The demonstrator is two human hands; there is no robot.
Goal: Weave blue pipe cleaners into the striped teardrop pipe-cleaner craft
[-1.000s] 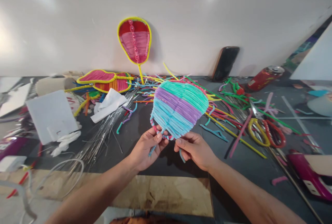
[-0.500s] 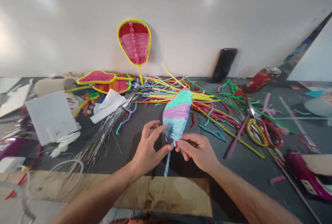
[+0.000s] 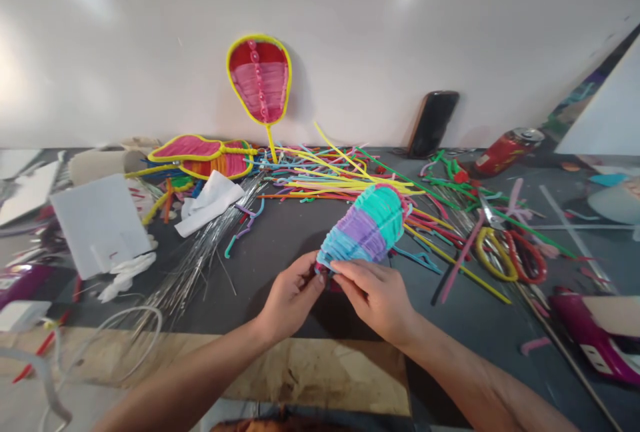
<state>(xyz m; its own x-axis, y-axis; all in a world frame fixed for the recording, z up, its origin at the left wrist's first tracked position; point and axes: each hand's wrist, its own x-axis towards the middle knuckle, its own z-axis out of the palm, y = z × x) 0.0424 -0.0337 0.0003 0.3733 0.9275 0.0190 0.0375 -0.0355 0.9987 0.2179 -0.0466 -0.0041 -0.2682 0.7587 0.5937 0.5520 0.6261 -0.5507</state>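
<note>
Between my hands is a leaf-shaped pipe-cleaner piece (image 3: 367,229), banded turquoise, purple and light blue with a pink edge at its far end. My left hand (image 3: 295,295) pinches its narrow near end, where a bit of dark red shows. Fingers of my right hand (image 3: 377,295) are closed on the light blue part beside it. The piece is tilted, its wide end pointing up and to the right. What lies under my fingertips is partly hidden.
Loose pipe cleaners (image 3: 340,179) lie in a heap behind. A pink fan-shaped piece (image 3: 260,82) stands against the white wall. Scissors (image 3: 493,239), a can (image 3: 509,152) and a phone (image 3: 433,124) are to the right; thin wires (image 3: 200,265) and white paper (image 3: 100,225) to the left.
The leaf-shaped piece has turned, its wide end swinging right and its broad face now showing. My left fingers have closed in at the narrow end; the light blue stem is out of sight.
</note>
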